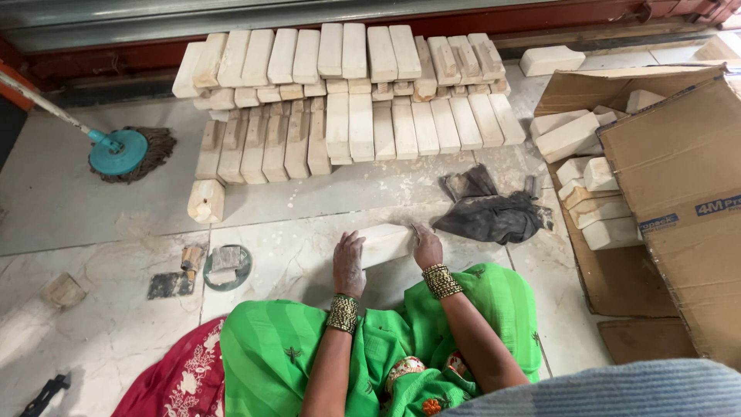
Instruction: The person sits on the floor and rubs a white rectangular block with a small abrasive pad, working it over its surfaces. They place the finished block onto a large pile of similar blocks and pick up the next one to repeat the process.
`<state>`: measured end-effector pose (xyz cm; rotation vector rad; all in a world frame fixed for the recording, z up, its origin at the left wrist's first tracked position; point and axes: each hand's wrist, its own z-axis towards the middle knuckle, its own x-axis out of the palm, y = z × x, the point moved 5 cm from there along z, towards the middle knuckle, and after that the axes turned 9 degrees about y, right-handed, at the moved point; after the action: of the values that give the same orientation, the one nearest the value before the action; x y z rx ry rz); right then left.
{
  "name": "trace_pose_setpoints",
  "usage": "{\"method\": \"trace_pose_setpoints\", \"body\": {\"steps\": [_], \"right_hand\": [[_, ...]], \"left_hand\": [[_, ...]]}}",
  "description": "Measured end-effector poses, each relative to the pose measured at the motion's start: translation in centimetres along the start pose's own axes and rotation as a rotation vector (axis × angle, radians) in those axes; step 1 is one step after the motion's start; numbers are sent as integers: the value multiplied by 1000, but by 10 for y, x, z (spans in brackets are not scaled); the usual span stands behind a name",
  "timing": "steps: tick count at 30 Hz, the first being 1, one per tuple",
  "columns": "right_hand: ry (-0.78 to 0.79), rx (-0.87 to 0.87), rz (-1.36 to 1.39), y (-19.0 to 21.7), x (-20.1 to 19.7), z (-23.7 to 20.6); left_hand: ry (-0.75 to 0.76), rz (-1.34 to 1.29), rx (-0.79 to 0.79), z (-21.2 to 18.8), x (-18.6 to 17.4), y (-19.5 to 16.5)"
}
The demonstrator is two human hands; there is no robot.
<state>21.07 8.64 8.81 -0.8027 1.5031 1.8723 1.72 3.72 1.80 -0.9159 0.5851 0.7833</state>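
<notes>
Looking down, I saw the pale tiled floor (pixel 93 208) spread widest, with a flattened cardboard box (pixel 679 208) at the right carrying loose blocks. Rows of pale wooden blocks (pixel 347 93) lay stacked ahead, a teal mop head (pixel 118 152) off to the left, and a dark rag (pixel 490 212) just right of my hands. One wooden block (pixel 384 244) rested on the floor before my knees; my left hand (pixel 349 265) lay flat against its near end, my right hand (pixel 427 247) curled over its far end.
</notes>
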Motion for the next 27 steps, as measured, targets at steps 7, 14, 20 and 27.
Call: {"method": "trace_pose_setpoints", "body": {"steps": [7,14,20,27], "right_hand": [[-79,-145,63,10,4,-4],[-40,-114,98,9,0,-8],[3,-67,119,13,-1,-9],[-42,-102,235,6,7,-2]], "left_hand": [[81,244,-199,-5,2,14],[101,523,-223,-7,7,8],[300,601,-224,-4,19,9],[296,633,-211,0,25,8]]}}
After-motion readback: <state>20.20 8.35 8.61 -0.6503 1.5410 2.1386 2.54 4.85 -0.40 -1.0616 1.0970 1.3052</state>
